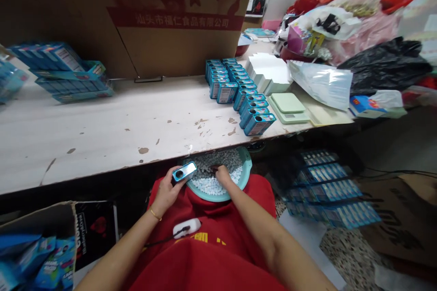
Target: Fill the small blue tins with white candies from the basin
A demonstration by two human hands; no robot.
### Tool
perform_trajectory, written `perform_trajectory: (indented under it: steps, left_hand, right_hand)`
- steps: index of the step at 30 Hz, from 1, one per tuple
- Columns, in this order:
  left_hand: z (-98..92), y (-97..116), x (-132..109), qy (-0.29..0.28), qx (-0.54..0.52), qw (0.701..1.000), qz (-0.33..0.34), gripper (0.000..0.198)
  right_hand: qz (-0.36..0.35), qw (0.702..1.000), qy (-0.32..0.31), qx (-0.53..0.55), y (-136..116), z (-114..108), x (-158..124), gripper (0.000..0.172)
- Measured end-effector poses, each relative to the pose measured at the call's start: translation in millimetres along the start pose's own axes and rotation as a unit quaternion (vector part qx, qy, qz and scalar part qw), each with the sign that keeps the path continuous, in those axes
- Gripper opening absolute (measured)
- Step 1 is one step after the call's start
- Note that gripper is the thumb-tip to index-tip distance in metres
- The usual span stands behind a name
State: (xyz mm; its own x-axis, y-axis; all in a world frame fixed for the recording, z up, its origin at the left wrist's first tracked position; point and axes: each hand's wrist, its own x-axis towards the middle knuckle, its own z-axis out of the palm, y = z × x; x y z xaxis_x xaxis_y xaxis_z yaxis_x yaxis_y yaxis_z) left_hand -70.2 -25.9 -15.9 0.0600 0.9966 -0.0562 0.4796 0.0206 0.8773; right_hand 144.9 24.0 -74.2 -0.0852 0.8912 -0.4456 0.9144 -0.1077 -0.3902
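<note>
My left hand (166, 192) is closed round a small blue tin (185, 172) with a dark round hole in its upper end. It holds the tin at the left rim of a turquoise basin (248, 173) on my lap. Small white and pale blue pellets (208, 185) fill the basin. Over them my right hand (223, 175) reaches in with its fingers closed. A small dark thing shows at those fingertips, too unclear to name, and the fingers are partly hidden.
Rows of similar blue tins (227, 92) stand on the white table (102, 132), near a pale green scale (288, 108) and white cards (268, 72). A large cardboard box (184, 50) rises behind. Stacked blue packs (327, 186) are at lower right; an open carton (51, 213) is at lower left.
</note>
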Motion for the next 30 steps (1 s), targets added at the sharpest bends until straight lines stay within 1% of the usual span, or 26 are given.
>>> perform_trajectory:
  steps: [3,5,8,10,12,14,17,19,21,26,30]
  left_hand:
    - [-0.8,3,0,-0.004,0.004,1.0,0.007,0.038]
    - [-0.3,7,1,-0.01,0.008,1.0,0.016,0.036]
    - [2.2,12,5,-0.03,0.027,0.999,0.029,0.036]
    - [4.7,15,9,-0.042,0.055,0.997,0.038,0.037]
    - [7.8,18,13,-0.052,0.084,0.994,0.054,0.038]
    - [11.0,19,16,-0.059,0.107,0.99,0.073,0.038]
    - [14.9,21,18,-0.064,0.135,0.985,0.083,0.04]
    - [16.2,22,18,-0.067,0.148,0.983,0.081,0.04]
    - [16.7,23,17,-0.069,0.153,0.983,0.079,0.04]
    - [17.9,22,18,-0.066,0.15,0.983,0.077,0.04]
    - [18.1,18,18,-0.056,0.142,0.985,0.076,0.04]
  right_hand:
    - [-0.021,0.999,0.023,0.045,21,-12,-8,0.036]
    - [-0.033,0.995,0.043,0.078,34,-26,-18,0.034]
    - [-0.073,0.987,0.065,0.13,45,-55,-37,0.032]
    - [-0.113,0.983,0.067,0.13,43,-75,-48,0.031]
    - [-0.154,0.981,0.067,0.098,34,-93,-57,0.032]
    - [-0.175,0.982,0.066,0.039,18,-106,-65,0.033]
    - [-0.167,0.98,0.05,-0.091,-11,-119,-75,0.037]
    - [-0.166,0.971,0.046,-0.167,-29,-125,-81,0.037]
    - [-0.175,0.96,0.051,-0.215,-43,-131,-87,0.033]
    - [-0.171,0.947,0.054,-0.265,-69,-138,-94,0.031]
    - [-0.197,0.938,0.068,-0.278,-75,-139,-99,0.03]
